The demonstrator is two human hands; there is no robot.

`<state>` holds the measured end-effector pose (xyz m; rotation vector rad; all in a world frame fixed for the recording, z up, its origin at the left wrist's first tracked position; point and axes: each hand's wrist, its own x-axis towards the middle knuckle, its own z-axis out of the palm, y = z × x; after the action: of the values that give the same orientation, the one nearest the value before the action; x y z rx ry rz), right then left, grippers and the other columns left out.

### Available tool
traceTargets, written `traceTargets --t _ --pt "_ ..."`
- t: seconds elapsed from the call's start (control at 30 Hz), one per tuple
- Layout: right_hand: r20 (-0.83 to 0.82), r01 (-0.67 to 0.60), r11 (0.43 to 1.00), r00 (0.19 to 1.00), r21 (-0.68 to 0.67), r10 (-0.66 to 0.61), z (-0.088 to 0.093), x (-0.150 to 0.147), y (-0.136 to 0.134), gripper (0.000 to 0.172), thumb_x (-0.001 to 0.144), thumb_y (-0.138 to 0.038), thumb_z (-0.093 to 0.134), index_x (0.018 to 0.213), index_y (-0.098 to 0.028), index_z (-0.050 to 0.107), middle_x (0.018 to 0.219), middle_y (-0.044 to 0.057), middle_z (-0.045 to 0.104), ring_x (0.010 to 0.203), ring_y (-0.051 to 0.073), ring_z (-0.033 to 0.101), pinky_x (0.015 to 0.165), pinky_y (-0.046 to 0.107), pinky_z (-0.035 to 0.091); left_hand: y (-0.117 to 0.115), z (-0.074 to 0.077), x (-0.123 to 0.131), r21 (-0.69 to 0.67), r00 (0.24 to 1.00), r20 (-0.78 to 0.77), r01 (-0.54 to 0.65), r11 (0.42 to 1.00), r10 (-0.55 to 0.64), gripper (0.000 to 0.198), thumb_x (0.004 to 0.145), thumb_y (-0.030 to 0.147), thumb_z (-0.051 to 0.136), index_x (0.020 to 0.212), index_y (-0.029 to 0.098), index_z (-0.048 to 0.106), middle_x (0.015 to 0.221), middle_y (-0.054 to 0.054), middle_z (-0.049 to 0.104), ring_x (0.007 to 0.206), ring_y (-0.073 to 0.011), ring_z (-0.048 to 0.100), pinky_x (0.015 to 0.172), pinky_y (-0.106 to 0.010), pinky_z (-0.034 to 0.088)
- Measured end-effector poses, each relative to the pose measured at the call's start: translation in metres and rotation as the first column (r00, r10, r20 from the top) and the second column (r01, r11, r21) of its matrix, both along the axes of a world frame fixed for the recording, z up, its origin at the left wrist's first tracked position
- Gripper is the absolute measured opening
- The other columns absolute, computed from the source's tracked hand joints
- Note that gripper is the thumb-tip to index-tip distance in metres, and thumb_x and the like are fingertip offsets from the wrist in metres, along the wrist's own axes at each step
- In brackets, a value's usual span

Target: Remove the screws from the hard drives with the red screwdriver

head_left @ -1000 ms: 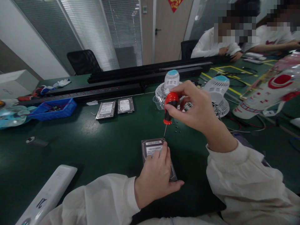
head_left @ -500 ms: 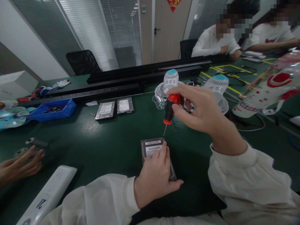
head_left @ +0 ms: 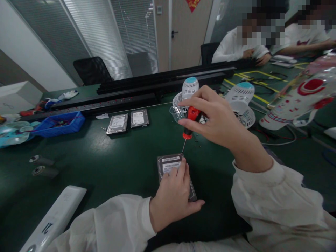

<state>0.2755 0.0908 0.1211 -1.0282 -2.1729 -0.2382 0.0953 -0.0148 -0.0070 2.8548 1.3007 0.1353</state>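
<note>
My left hand [head_left: 172, 197] lies across a hard drive [head_left: 162, 161] on the green table, holding it down. Its index finger points to the drive's far right corner, and its thumb sticks out past the near edge. Over that corner, my right hand [head_left: 219, 117] holds a red and black screwdriver [head_left: 187, 133] by the handle, with thumb and index finger spread about it. The screwdriver stands nearly upright, its tip at the corner by my left fingertip. Whatever screw is under the tip is too small to make out. Several tiny screws [head_left: 196, 141] lie behind the drive.
Two more hard drives [head_left: 117, 124] lie farther back, left of a clear plastic cup [head_left: 177, 112] and white fans [head_left: 190, 87]. At left are a blue tray [head_left: 61, 124], two grey cylinders [head_left: 46, 171] and a white device [head_left: 56, 213]. A patterned bottle [head_left: 296, 99] stands right. People sit beyond.
My right thumb and index finger have shifted left and spread about the screwdriver's handle. My left hand and the drive stay put. Another person's hand at the left has left the view.
</note>
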Motion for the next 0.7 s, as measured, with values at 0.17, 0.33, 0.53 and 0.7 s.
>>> traceTargets --t 0.17,0.33,0.53,0.7 --pt "-0.065 -0.091 0.994 0.994 -0.058 0.087 -0.003 0.001 0.002 0.062 0.091 -0.040 0.069 0.148 -0.023 0.054 0.114 0.008 0.072 0.097 0.023 0.067 0.089 0.043 0.055 0.000 0.000 0.000 0.015 1.000 -0.015 0.003 1.000 -0.003 0.105 0.086 0.079 0.054 0.154 -0.001 0.043 0.164 -0.025 0.036 0.119 -0.0354 0.061 0.085 -0.043 0.059" --pt "-0.173 -0.232 0.965 0.963 -0.122 0.209 -0.005 -0.005 -0.002 0.049 0.093 -0.027 0.059 0.142 -0.024 0.058 0.125 0.006 0.073 0.113 0.024 0.068 0.103 0.045 0.052 0.000 0.001 0.000 0.017 1.000 -0.007 0.005 1.000 -0.005 0.105 0.086 0.078 0.054 0.155 -0.001 0.042 0.164 -0.025 0.037 0.119 -0.0346 0.061 0.087 -0.042 0.058" --pt "-0.077 0.007 0.999 0.997 -0.038 -0.010 -0.001 -0.010 -0.005 0.040 0.091 -0.044 0.065 0.122 -0.019 0.071 0.097 0.007 0.070 0.082 0.021 0.065 0.076 0.037 0.051 0.000 0.001 0.000 0.007 1.000 -0.005 0.005 1.000 -0.005 0.106 0.086 0.078 0.056 0.155 -0.001 0.043 0.163 -0.025 0.038 0.118 -0.0349 0.061 0.088 -0.042 0.058" --pt "0.003 -0.012 0.995 1.000 -0.100 0.012 0.006 -0.004 -0.011 0.048 0.094 -0.031 0.054 0.139 -0.018 0.064 0.104 0.009 0.073 0.087 0.023 0.067 0.080 0.038 0.051 0.000 0.001 -0.001 0.007 1.000 0.003 0.007 1.000 -0.007 0.106 0.086 0.078 0.056 0.155 -0.001 0.043 0.164 -0.025 0.037 0.118 -0.0349 0.061 0.088 -0.042 0.058"
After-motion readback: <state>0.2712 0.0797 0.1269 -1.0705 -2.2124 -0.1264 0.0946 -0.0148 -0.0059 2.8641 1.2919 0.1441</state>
